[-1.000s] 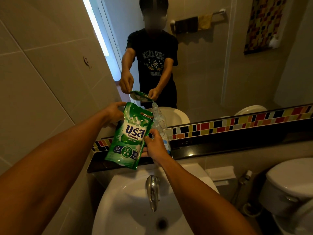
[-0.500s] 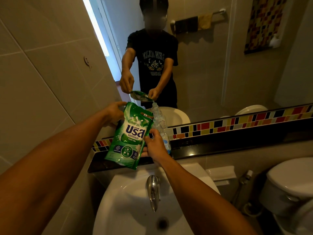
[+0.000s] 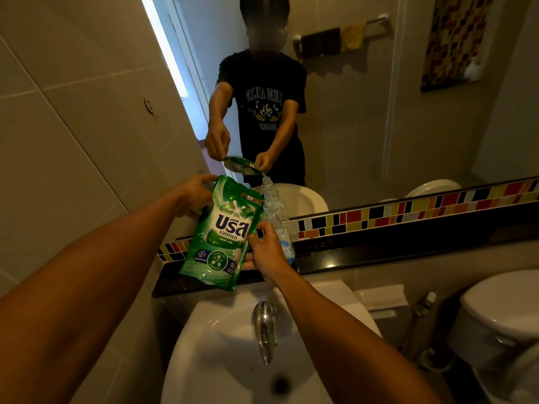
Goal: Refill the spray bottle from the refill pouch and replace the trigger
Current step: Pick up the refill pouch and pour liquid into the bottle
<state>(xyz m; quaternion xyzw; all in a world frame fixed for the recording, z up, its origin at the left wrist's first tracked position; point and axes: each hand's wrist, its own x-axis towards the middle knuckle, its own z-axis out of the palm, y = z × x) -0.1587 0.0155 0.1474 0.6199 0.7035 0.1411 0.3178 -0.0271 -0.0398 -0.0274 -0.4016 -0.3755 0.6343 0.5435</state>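
I am pouring. My left hand (image 3: 196, 190) grips the green pouch (image 3: 223, 233) top at ten o'clock; my right hand (image 3: 264, 250) pinches its side, tipping it onto the clear bottle (image 3: 277, 217) on the ledge (image 3: 379, 252). Next, empty it slowly.

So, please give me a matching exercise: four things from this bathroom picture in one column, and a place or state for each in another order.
Things:
1. refill pouch
2. clear bottle
3. tap
4. towel

Places or states:
A. seen in the mirror, on a rail
B. over the white sink
C. tilted, gripped by the left hand
D. upright on the dark ledge, behind the right hand

Pairs: 1-C, 2-D, 3-B, 4-A
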